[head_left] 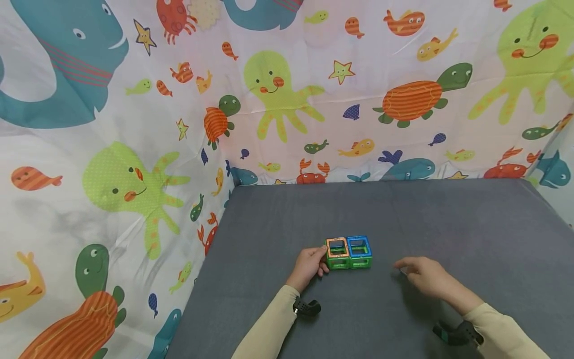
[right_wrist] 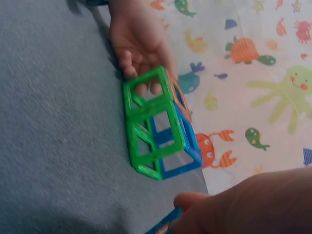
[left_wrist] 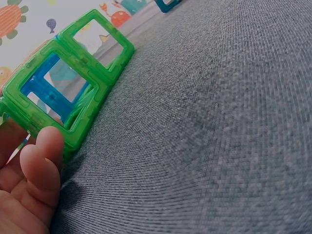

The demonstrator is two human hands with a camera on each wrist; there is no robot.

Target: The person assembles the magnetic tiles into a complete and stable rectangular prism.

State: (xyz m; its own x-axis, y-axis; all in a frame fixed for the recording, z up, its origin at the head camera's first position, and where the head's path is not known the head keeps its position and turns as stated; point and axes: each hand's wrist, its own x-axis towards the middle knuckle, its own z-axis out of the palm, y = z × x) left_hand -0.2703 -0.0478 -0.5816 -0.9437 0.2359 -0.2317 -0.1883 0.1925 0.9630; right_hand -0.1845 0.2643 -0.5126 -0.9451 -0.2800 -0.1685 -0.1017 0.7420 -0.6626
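Observation:
A block of two joined cubes of magnetic tiles (head_left: 349, 263) stands on the grey cloth, with green sides and an orange and a blue tile on top. My left hand (head_left: 309, 267) grips its left end, thumb by the orange tile. In the left wrist view, curled fingertips (left_wrist: 41, 163) lie at the lower corner of a green tile (left_wrist: 83, 57). Apart from the block, to its right, my right hand (head_left: 423, 275) is held over the cloth. It pinches a blue magnetic tile (right_wrist: 170, 218), mostly cut off in the right wrist view and hidden from the head view.
The grey cloth-covered table (head_left: 278, 214) reaches back to a white curtain (head_left: 287, 149) printed with sea animals, which also lines the left side. A black band (head_left: 307, 307) sits on my left wrist and another black band (head_left: 457, 333) on my right.

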